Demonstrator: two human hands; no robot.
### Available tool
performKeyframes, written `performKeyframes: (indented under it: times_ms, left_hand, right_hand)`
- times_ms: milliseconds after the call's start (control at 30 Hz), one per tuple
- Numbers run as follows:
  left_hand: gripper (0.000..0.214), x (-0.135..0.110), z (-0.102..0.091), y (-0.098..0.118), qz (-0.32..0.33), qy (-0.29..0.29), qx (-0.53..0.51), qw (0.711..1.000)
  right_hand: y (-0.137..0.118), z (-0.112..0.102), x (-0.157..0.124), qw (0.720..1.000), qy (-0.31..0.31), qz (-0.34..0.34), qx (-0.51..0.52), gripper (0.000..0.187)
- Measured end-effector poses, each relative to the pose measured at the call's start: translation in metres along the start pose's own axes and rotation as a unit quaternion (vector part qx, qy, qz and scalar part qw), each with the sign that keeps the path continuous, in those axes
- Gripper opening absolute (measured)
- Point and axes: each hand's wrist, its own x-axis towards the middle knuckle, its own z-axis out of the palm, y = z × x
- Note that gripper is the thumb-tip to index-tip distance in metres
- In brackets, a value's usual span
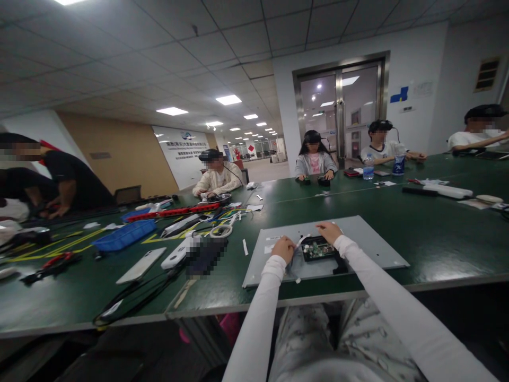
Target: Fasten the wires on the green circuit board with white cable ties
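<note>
A grey flat panel [374, 246] lies on the green table in front of me. On it sits a black housing with a bare green circuit board [318, 250] inside. My left hand [283, 248] is at the board's left side, fingers pinched together at the end of a pale strip [304, 240], perhaps a ribbon cable. Over the board's far edge, my right hand [329, 232] has its fingers curled together; whatever is between them is too small to make out. A small white scrap [298, 280] lies at the panel's near edge.
To the left are a blue tray [125, 236], a white phone [141, 265], a white device [178, 253] and black cables [135, 297]. A water bottle [368, 167] and a blue can [398, 164] stand at the far right. Several people in headsets sit around the table.
</note>
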Motion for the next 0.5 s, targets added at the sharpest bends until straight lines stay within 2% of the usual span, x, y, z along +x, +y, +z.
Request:
performKeyframes:
  times_ms: [133, 233, 300, 400, 500]
  left_hand:
    - [0.027, -0.004, -0.004, 0.005, -0.025, -0.007, 0.012, 1.0]
    - [0.033, -0.014, -0.008, 0.011, -0.018, 0.007, -0.008, 1.0]
    - [0.047, -0.024, -0.012, 0.016, 0.004, -0.004, -0.041, 0.999]
    - [0.074, -0.038, -0.019, 0.024, 0.043, -0.062, -0.081, 0.994]
    - [0.092, -0.047, -0.025, 0.03, 0.066, -0.11, -0.076, 0.989]
  right_hand:
    - [0.011, -0.016, 0.001, 0.997, 0.076, 0.01, 0.025, 0.029]
    - [0.029, -0.028, 0.0, 0.993, 0.11, 0.042, 0.012, 0.028]
    - [0.042, -0.035, -0.001, 0.991, 0.113, 0.068, -0.015, 0.027]
    - [0.059, -0.04, -0.003, 0.987, 0.104, 0.112, -0.055, 0.026]
    - [0.07, -0.04, -0.005, 0.982, 0.084, 0.144, -0.083, 0.027]
